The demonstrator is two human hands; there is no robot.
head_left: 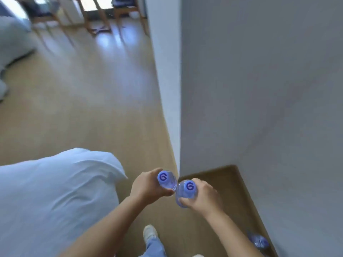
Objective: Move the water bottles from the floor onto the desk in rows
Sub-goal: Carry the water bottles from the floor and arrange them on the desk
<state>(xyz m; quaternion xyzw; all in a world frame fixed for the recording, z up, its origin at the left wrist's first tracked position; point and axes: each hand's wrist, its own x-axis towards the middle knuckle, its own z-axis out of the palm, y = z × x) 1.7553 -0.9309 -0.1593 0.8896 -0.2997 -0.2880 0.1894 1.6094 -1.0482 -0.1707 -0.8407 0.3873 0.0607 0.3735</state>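
a person is standing on a wooden floor (pixel 96 112) beside a bed (pixel 52 197), carrying two bottles upright. the left hand (pixel 146 186) is gripping one water bottle (pixel 167 180); the right hand (pixel 202 195) is gripping a second bottle (pixel 186 191), the two touching. more bottles (pixel 259 241) are waiting on the floor by the wall (pixel 259 80). keeping both upright and apart should help while walking to the desk, which is not clearly in view.

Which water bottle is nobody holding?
The bottle on the floor by the wall, bottom right. The other two, left bottle and right bottle, are each gripped in a hand.
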